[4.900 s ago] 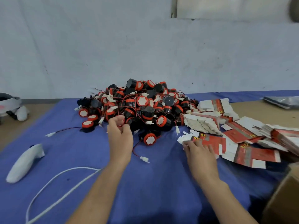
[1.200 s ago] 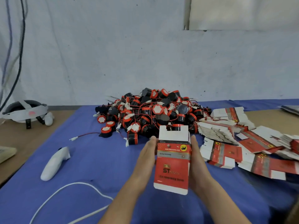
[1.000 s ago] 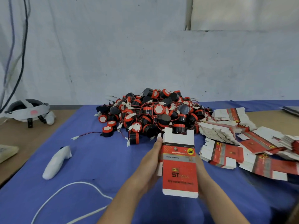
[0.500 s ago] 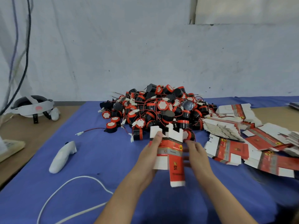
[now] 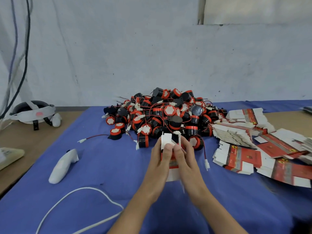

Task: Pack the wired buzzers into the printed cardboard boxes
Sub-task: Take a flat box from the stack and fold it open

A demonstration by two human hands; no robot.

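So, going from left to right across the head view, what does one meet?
Grey-and-white strapped headset → white plastic handheld controller → red-and-white printed cardboard box → heap of flat red-and-white cardboard boxes.

The heap of buzzers [image 5: 165,119] lies on a cloth [image 5: 104,168] over the desk [image 5: 33,139]. Right of the heap lie flat cartons [image 5: 249,154]. Just before it, the left hand [image 5: 160,161] and right hand [image 5: 186,159] hold a box [image 5: 166,140]. Left of the heap and nearer lie a controller [image 5: 63,166] and a cable [image 5: 81,191]; far left sits a headset [image 5: 33,114].
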